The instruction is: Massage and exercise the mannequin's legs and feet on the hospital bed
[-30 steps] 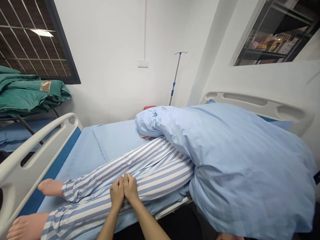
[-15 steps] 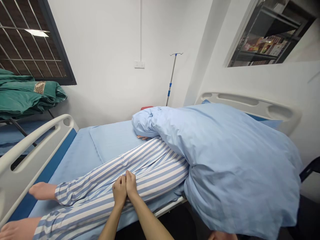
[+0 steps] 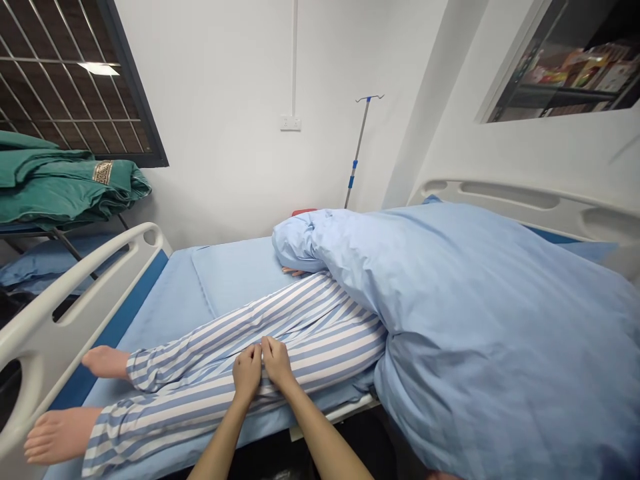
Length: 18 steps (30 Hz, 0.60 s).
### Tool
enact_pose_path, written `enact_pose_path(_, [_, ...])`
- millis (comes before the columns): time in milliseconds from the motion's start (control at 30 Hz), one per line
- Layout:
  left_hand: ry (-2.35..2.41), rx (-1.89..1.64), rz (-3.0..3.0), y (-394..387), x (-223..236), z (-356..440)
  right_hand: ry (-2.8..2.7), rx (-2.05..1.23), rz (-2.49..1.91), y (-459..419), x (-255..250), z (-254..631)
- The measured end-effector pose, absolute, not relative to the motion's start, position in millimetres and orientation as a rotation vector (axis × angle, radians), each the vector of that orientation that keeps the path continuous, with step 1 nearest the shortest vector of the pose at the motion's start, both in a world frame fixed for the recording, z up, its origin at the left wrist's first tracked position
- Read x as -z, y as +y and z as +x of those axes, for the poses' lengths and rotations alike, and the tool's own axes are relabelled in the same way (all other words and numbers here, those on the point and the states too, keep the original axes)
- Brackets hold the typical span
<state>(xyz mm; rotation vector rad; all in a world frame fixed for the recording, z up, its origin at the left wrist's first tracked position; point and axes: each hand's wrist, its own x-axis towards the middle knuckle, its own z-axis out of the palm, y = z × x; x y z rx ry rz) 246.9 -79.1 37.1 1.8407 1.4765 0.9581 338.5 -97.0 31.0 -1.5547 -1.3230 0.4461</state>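
My left hand (image 3: 247,370) and my right hand (image 3: 277,362) are both curled into fists, knuckles up, side by side over the near leg of a lying figure. No object shows in either one. Beneath them are blue-and-white striped pyjama trousers (image 3: 325,363). Two bare feet stick out at the left, the nearer foot (image 3: 63,433) with its toes in sight. A light blue quilt (image 3: 475,300) covers the upper body in a bulky heap. At the quilt's far edge the fingers of another hand (image 3: 293,271) show, apart from mine.
The legs lie on a blue sheet (image 3: 240,267) between the bed's footboard (image 3: 90,300) and headboard (image 3: 505,195). Behind the bed stands an IV pole (image 3: 359,147). Green folded cloth (image 3: 70,190) is piled at the left, below a barred window (image 3: 65,80).
The view has shifted, so the bed and wall sit differently in it. My two fists have moved slightly apart, still closed above the near leg.
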Motion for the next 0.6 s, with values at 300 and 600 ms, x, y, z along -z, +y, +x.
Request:
enact_pose_path(300, [1.428,-1.121,1.681,-86.1,-41.4,285.8,-0.992,-0.647,-1.316,-92.2,-29.1,348.8])
enact_pose_path(600, [1.485,-0.952,1.876,-84.4,-20.9,278.6,-1.292,-0.357,-1.712,-100.1,-51.7,355.3])
